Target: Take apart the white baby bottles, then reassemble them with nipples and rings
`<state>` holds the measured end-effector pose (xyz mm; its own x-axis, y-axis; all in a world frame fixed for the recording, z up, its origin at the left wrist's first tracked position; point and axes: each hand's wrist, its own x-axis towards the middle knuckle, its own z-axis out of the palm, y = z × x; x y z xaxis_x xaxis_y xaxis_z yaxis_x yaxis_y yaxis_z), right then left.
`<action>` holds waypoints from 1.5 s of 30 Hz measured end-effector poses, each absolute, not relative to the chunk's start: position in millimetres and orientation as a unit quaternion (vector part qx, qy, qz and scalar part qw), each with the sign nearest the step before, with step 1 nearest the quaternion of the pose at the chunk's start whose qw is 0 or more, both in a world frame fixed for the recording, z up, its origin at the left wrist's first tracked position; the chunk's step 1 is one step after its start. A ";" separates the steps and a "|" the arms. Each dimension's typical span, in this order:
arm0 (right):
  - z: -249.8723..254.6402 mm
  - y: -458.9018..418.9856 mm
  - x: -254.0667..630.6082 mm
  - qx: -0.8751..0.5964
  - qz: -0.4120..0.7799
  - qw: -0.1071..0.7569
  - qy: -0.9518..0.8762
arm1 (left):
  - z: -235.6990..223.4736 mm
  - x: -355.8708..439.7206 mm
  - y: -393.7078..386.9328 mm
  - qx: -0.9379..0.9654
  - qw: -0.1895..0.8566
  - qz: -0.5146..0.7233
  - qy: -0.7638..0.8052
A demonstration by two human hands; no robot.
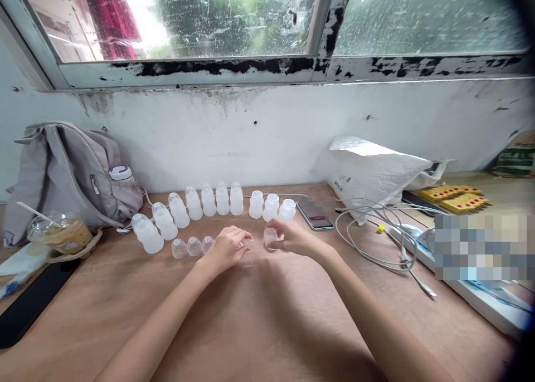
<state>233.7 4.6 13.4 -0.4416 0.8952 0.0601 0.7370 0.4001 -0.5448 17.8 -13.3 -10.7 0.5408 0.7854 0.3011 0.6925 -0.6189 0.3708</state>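
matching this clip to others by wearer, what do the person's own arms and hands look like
Both forearms are uncovered, with no sleeve in view. The left hand and right hand are bare: no gloves, and no watch or bracelet shows at either wrist. The fingers look slim; any ring or nail detail is too small to tell.

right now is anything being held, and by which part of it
The right hand holds a clear cap by its side; the left hand has fingers at a second clear cap, but whether it grips that one cannot be told.
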 end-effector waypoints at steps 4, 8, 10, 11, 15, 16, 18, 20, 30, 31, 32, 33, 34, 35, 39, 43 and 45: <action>20.3 8.9 252.8 -0.529 0.217 0.144 -0.807 | -23.5 26.4 -7.6 0.881 0.069 0.196 0.426; 28.6 8.7 269.2 -0.569 0.212 0.106 -0.788 | -34.5 32.0 -0.6 0.880 0.046 0.180 0.436; 31.9 8.9 277.0 -0.585 0.215 0.085 -0.778 | -38.1 32.7 1.6 0.879 0.039 0.177 0.442; 32.7 9.5 280.7 -0.593 0.215 0.075 -0.772 | -39.3 32.7 2.2 0.878 0.035 0.176 0.444; 28.3 14.8 292.0 -0.628 0.215 0.036 -0.747 | -41.8 32.1 2.9 0.876 0.026 0.173 0.449; 25.8 16.7 293.8 -0.635 0.216 0.027 -0.741 | -42.2 32.1 2.9 0.876 0.024 0.173 0.450; 20.2 20.4 296.6 -0.645 0.217 0.014 -0.732 | -42.8 32.2 3.0 0.875 0.021 0.172 0.452; 14.7 23.8 298.8 -0.651 0.217 0.006 -0.727 | -43.4 32.3 3.1 0.873 0.017 0.172 0.456; -8.0 36.4 308.5 -0.658 0.210 -0.020 -0.723 | -43.6 32.8 2.6 0.869 0.002 0.167 0.466; -9.6 37.2 308.9 -0.656 0.209 -0.022 -0.725 | -43.8 32.8 2.6 0.870 0.001 0.166 0.465; -10.9 37.8 309.3 -0.654 0.208 -0.024 -0.727 | -44.0 32.8 2.7 0.870 0.000 0.165 0.465; -11.9 38.2 309.6 -0.653 0.208 -0.025 -0.728 | -44.3 32.8 2.8 0.870 -0.001 0.165 0.464; -12.7 38.3 309.7 -0.653 0.209 -0.028 -0.727 | -44.5 32.7 2.9 0.870 -0.002 0.164 0.464; -13.1 38.3 309.7 -0.655 0.210 -0.030 -0.725 | -44.7 32.6 3.0 0.870 -0.003 0.164 0.464; -12.0 36.4 306.7 -0.660 0.216 -0.043 -0.718 | -44.8 31.6 2.8 0.872 -0.006 0.165 0.462; -7.7 33.0 300.2 -0.657 0.219 -0.050 -0.719 | -44.4 31.1 2.3 0.872 -0.011 0.168 0.459; -5.3 31.4 297.9 -0.657 0.216 -0.049 -0.720 | -44.1 31.2 2.1 0.872 -0.014 0.172 0.458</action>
